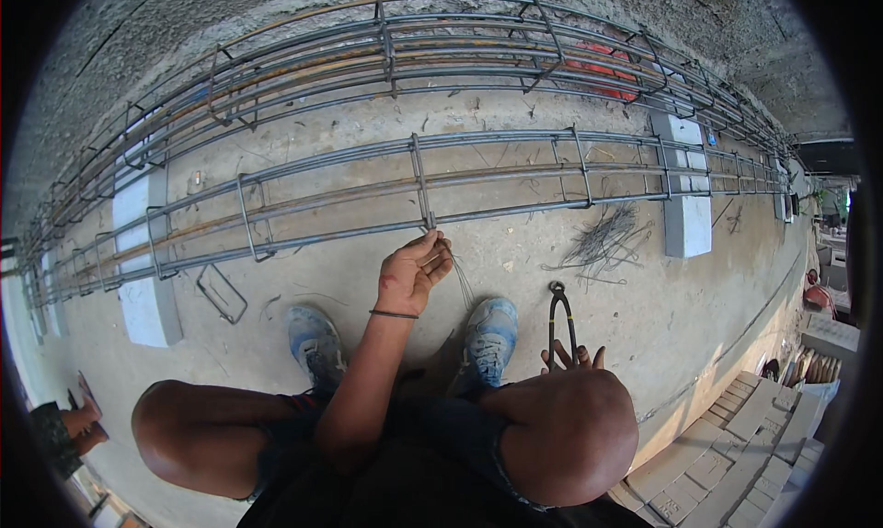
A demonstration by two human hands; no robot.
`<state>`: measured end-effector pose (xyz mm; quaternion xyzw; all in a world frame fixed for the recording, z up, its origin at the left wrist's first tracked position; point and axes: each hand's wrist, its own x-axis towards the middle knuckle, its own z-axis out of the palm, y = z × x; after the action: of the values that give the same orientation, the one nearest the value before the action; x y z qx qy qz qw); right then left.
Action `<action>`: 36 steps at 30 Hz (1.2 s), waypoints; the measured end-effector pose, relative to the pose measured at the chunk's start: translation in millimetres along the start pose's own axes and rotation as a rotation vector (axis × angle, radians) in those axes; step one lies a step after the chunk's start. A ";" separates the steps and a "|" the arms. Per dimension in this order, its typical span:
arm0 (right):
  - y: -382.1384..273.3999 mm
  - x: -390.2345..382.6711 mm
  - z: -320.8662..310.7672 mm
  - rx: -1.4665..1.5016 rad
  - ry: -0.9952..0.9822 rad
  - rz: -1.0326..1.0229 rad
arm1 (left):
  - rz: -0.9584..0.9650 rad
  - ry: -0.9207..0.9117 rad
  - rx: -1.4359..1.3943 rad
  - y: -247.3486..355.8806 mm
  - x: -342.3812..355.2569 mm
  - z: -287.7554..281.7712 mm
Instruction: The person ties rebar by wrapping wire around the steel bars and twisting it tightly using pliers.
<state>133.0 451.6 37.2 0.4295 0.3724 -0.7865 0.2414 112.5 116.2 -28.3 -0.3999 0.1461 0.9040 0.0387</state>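
Observation:
My left hand (pixel 414 272) pinches thin tie wires (pixel 463 284) just under a vertical stirrup (pixel 418 174) on the lower bar of the nearer rebar cage (pixel 322 204). My right hand (pixel 579 358), partly hidden by my right knee, holds long black pincers (pixel 559 312) upright by the handles, jaws at the top. A loose tangle of tie wire (pixel 598 245) lies on the concrete floor to the right, and a loose bent stirrup (pixel 221 293) lies to the left.
A second cage (pixel 313 59) lies behind, along a rough wall (pixel 138 31). Pale blocks (pixel 147 307) (pixel 688 229) support the cages. A red object (pixel 602 73) sits beyond. Stacked bricks (pixel 717 454) stand beyond the floor edge at right. Another person's hand (pixel 81 420) shows at far left.

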 end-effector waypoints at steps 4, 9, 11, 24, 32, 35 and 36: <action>6.3 49.8 -7.7 -0.056 0.012 0.312 | 0.035 -0.022 0.025 -3.1 1.5 -7.0; 0.0 37.0 29.4 -0.871 -0.052 0.164 | 0.095 0.058 0.026 -12.2 -8.1 9.1; 6.3 27.0 67.1 -1.272 -0.212 -0.108 | 0.125 0.096 -0.010 -15.6 -8.9 4.3; -15.5 22.0 184.3 -2.206 -0.812 -0.360 | 0.196 0.135 -0.131 -29.8 -8.1 9.5; -30.4 26.7 213.9 -2.254 -0.789 0.022 | 0.249 0.165 -0.152 -31.6 -13.5 14.6; -29.8 21.1 222.2 -2.357 -0.817 -0.053 | 0.258 0.172 -0.168 -31.7 -16.2 16.8; -27.5 18.3 223.4 -2.399 -0.863 -0.175 | 0.260 0.172 -0.173 -31.5 -17.0 17.6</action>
<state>-6.4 290.0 111.0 -0.3715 0.7646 -0.0472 0.5245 117.3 152.2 -11.9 -0.4555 0.1208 0.8730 -0.1258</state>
